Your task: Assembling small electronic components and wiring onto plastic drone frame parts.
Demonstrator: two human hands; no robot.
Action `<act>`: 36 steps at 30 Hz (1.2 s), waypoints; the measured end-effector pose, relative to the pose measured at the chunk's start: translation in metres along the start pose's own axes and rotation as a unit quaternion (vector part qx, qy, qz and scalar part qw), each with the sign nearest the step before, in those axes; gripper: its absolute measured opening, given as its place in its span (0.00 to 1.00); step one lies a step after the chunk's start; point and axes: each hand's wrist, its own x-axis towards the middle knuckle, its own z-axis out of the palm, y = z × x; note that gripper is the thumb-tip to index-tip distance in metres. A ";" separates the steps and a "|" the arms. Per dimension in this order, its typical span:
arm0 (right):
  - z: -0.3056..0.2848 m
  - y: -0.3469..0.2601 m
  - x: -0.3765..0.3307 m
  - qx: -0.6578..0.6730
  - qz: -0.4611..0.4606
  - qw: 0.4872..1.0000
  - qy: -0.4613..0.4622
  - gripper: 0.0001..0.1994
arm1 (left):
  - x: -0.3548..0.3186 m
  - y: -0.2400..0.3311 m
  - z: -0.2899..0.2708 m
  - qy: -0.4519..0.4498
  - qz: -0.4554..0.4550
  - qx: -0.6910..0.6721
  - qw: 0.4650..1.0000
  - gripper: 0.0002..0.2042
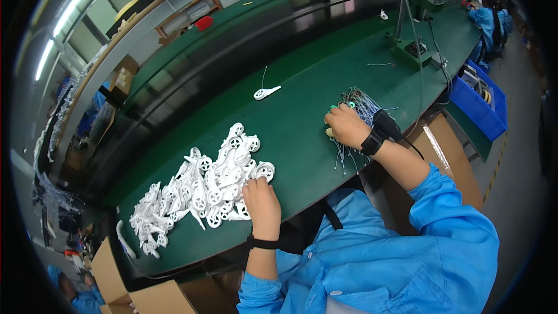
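Note:
My left hand [261, 202] rests at the near edge of a pile of white plastic parts [200, 189] with round rings, its fingers touching the nearest pieces. My right hand [347, 127] lies on a bundle of thin grey wires [363, 110] with green tips, its fingers curled over them. Whether it grips any wire is hidden by the hand. Both wrists wear black straps, and the right one carries a black device [386, 125]. A single white part [266, 92] with a wire lies apart, farther back on the green bench [302, 139].
A dark conveyor belt [232, 64] runs along the far side of the bench. A blue bin [479, 102] stands at the right, with cardboard boxes [447, 157] beside me and more boxes [139, 296] at lower left. Metal stands [415, 17] and another person in blue [485, 20] are far right.

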 end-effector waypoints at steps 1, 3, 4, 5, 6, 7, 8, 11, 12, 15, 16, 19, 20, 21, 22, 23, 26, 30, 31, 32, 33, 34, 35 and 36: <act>0.000 0.000 0.000 0.012 0.005 1.000 -0.001 0.07 | 0.002 0.002 0.003 0.000 -0.009 0.013 1.000 0.10; -0.003 -0.004 -0.003 0.028 0.001 0.999 0.020 0.07 | 0.005 0.006 0.006 0.001 -0.019 0.034 0.999 0.08; -0.004 -0.005 -0.006 0.035 0.002 0.999 0.038 0.07 | 0.007 0.009 0.008 0.019 -0.021 0.048 0.998 0.08; -0.002 -0.004 -0.009 0.043 0.000 0.998 0.041 0.07 | 0.008 0.011 0.008 0.037 -0.023 0.061 0.997 0.07; 0.000 -0.004 -0.010 0.049 -0.005 0.997 0.059 0.08 | 0.010 0.012 0.008 0.025 -0.035 0.059 0.997 0.07; 0.001 -0.003 -0.011 0.056 -0.010 0.996 0.076 0.08 | 0.010 0.013 0.007 0.027 -0.032 0.067 0.997 0.07; 0.002 -0.003 -0.013 0.061 -0.010 0.995 0.081 0.08 | 0.009 0.015 0.008 0.042 -0.024 0.072 0.996 0.07; 0.003 0.000 -0.010 0.075 -0.031 0.995 0.061 0.08 | 0.007 0.017 0.013 0.049 -0.023 0.081 0.995 0.08; 0.004 0.002 -0.010 0.121 -0.044 0.988 0.080 0.08 | 0.006 0.018 0.014 0.050 -0.019 0.082 0.995 0.08; 0.001 0.014 -0.002 0.165 -0.056 0.975 0.138 0.09 | 0.009 0.019 0.013 0.052 -0.009 0.060 0.997 0.08; -0.008 0.015 -0.003 0.306 0.008 0.939 0.159 0.09 | 0.009 0.020 0.011 0.074 0.005 0.018 0.997 0.08; -0.025 0.025 0.005 0.639 0.071 0.740 0.197 0.07 | 0.009 0.025 0.001 0.096 0.015 -0.033 0.995 0.07; -0.029 0.033 0.003 0.655 0.087 0.721 0.207 0.08 | 0.009 0.028 -0.002 0.099 -0.001 -0.113 0.989 0.06; -0.039 0.035 0.003 0.673 0.098 0.701 0.215 0.08 | 0.007 0.030 -0.008 0.103 -0.019 -0.190 0.976 0.05; -0.053 0.031 0.001 0.657 0.139 0.717 0.188 0.11 | 0.003 0.032 -0.014 0.056 -0.075 -0.302 0.949 0.05; -0.052 0.032 0.002 0.653 0.141 0.721 0.186 0.11 | -0.004 0.032 -0.013 0.055 -0.077 -0.308 0.947 0.05; -0.053 0.021 0.006 0.661 0.136 0.733 0.083 0.13 | -0.029 0.019 0.003 -0.003 -0.109 -0.583 0.805 0.08; -0.032 -0.005 0.047 0.689 0.135 0.711 -0.037 0.12 | -0.047 0.007 0.025 0.009 -0.150 -0.578 0.802 0.10; -0.026 -0.009 0.059 0.685 0.133 0.715 -0.043 0.12 | -0.049 0.005 0.030 0.007 -0.164 -0.595 0.787 0.10; -0.022 -0.013 0.071 0.720 0.139 0.675 -0.079 0.12 | -0.051 0.004 0.032 0.017 -0.154 -0.586 0.795 0.10; -0.017 -0.019 0.085 0.751 0.144 0.633 -0.118 0.12 | -0.050 0.006 0.030 0.030 -0.146 -0.576 0.804 0.11; -0.014 -0.022 0.096 0.771 0.125 0.609 -0.136 0.12 | -0.049 0.004 0.030 0.035 -0.143 -0.569 0.809 0.11; -0.012 -0.027 0.105 0.768 0.123 0.612 -0.147 0.12 | -0.045 0.003 0.028 0.040 -0.146 -0.589 0.794 0.10; -0.013 -0.034 0.113 0.779 0.145 0.590 -0.153 0.13 | -0.046 0.001 0.028 0.039 -0.156 -0.604 0.780 0.10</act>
